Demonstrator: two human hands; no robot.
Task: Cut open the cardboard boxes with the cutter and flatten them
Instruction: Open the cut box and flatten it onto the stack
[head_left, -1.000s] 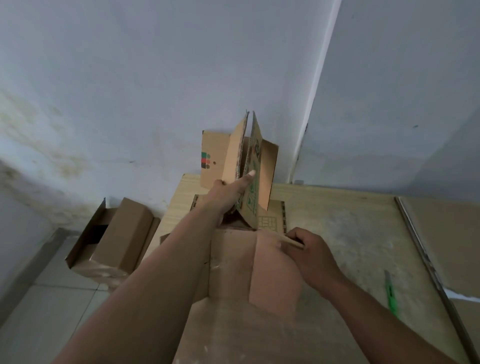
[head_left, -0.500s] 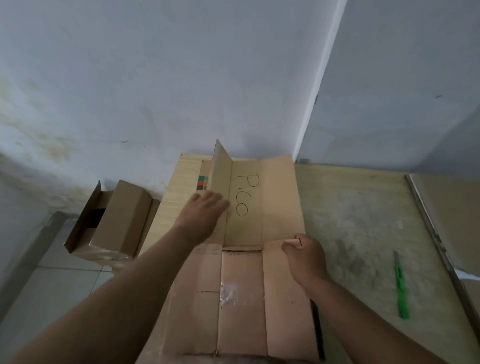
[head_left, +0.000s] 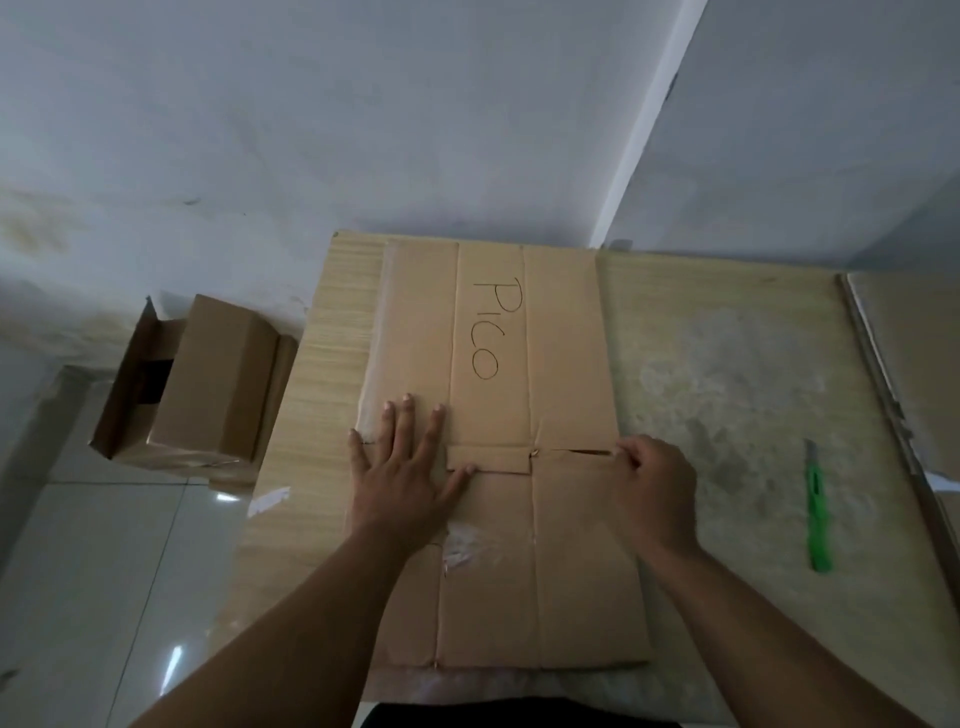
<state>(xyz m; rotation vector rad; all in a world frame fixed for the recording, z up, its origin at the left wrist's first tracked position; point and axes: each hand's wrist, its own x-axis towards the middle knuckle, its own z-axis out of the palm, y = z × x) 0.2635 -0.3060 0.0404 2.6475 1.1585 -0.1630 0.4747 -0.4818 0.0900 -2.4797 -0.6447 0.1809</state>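
The box lies opened out flat on the table, its long side running away from the person, reaching from the near edge almost to the wall. The word "Pico" is handwritten on the far middle panel. A slit crosses the cardboard about halfway along, and a crumpled patch of clear tape clings to the near half.

The left grip is open: palm down, fingers straight and spread, pressing on the left part of the box just where the slit runs, the thumb lying along it. The right grip is closed on the box: its fingers curl at the right edge of the cardboard, at the end of the slit. The fingertips themselves are mostly hidden behind the knuckles.

The cutter, green and slim, lies on the bare table to the right of the box, well apart from the right grip and touched by neither. Further right, flat cardboard sheets rest along the table's edge.

On the tiled floor to the left of the table sits a second box, not flattened, open at its left end with the flaps standing out, close to the wall.
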